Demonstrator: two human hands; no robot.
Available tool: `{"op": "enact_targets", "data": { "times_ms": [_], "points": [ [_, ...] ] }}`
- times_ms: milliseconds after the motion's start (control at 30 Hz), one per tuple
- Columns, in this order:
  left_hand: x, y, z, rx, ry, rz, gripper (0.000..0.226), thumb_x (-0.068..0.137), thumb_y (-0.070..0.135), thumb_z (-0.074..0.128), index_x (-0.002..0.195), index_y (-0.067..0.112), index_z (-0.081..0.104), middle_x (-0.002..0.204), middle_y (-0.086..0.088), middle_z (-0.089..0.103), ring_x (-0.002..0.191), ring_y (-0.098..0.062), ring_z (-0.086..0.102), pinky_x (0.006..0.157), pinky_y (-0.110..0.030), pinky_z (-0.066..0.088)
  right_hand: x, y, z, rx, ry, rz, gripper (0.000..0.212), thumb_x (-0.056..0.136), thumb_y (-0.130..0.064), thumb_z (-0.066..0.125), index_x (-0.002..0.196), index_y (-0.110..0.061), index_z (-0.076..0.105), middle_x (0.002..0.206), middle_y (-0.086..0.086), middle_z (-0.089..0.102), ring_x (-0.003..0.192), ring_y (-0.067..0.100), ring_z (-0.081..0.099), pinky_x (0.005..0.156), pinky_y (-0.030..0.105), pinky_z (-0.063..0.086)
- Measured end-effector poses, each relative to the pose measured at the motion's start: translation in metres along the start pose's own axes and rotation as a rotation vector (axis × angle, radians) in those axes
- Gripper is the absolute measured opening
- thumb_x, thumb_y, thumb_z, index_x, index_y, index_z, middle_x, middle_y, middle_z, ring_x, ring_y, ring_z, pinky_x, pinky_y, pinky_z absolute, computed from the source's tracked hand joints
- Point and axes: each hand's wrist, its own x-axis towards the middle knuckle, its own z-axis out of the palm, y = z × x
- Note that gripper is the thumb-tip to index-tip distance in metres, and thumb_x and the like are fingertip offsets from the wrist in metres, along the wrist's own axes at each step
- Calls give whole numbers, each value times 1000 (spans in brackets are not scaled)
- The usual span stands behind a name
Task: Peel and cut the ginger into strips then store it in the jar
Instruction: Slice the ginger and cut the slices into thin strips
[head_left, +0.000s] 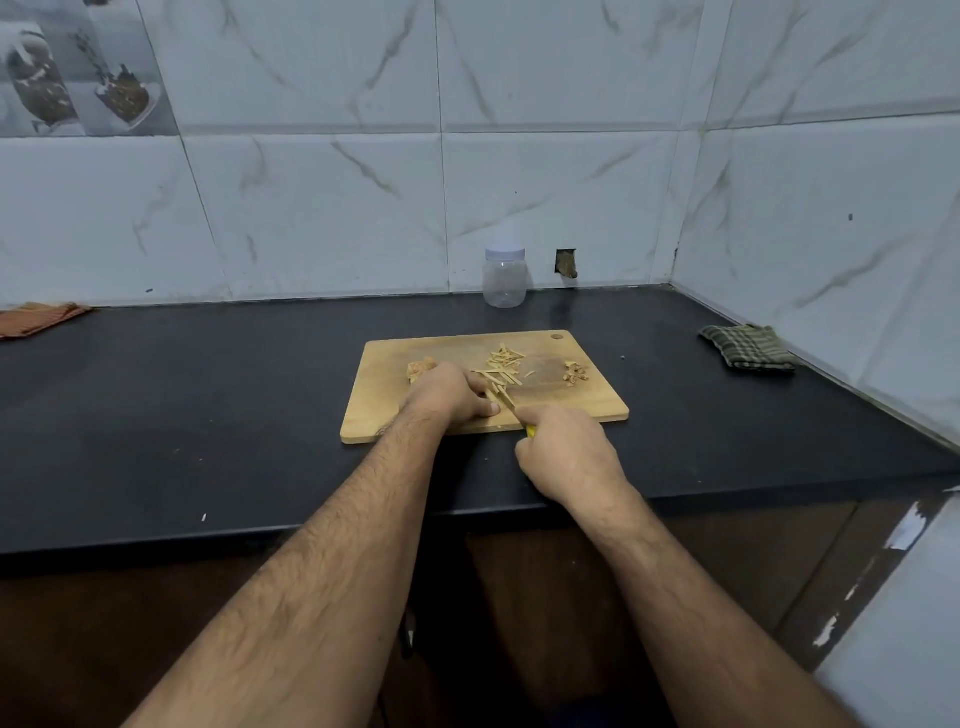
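Right hand (563, 452) grips the yellow-handled knife (511, 408) and left hand (449, 397), fingers curled, pins ginger on the cutting board (389, 415), with cut strips (501, 366) and peelings (576, 373) piled beyond; slicing appears well advanced, while the lidded jar (504, 278) at the desk's rear awaits filling.

Both forearms are bare and hairy, with no sleeves, watch or bracelet showing on them. The left hand (451, 396) and right hand (563, 451) wear no gloves or rings.
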Motion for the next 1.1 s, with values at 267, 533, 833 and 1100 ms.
{"op": "enact_targets", "data": {
  "times_ms": [267, 533, 833, 1100],
  "points": [
    [0, 3, 1, -15, 39, -28, 30, 84, 38, 75, 114, 37, 73, 127, 10, 65, 116, -15, 58, 93, -27, 47, 2, 3, 0, 0, -10, -9, 50, 95, -21, 53, 142, -37, 52, 135, 1, 58, 119, 22, 54, 90, 35, 49],
    [-2, 5, 9, 2, 118, -85, 26, 81, 43, 78, 106, 39, 74, 121, 12, 68, 111, -14, 62, 94, -31, 52, -4, 11, -3, -2, 1, -20, 52, 94, -19, 51, 142, -37, 52, 135, 1, 58, 117, 21, 55, 90, 36, 52],
    [-6, 8, 10, 5, 145, -104, 30, 82, 44, 77, 112, 39, 73, 119, 8, 69, 111, -16, 62, 90, -30, 52, -2, 10, -2, -14, 14, -12, 51, 95, -19, 52, 143, -36, 51, 136, 1, 58, 119, 21, 54, 94, 37, 53],
    [-8, 9, 7, 8, 128, -103, 31, 83, 43, 76, 113, 38, 73, 120, 10, 69, 113, -16, 61, 91, -30, 52, 3, 13, 0, -11, 24, 2, 51, 96, -20, 52, 144, -36, 50, 138, 1, 58, 120, 21, 54, 93, 36, 51]
  ]
}}
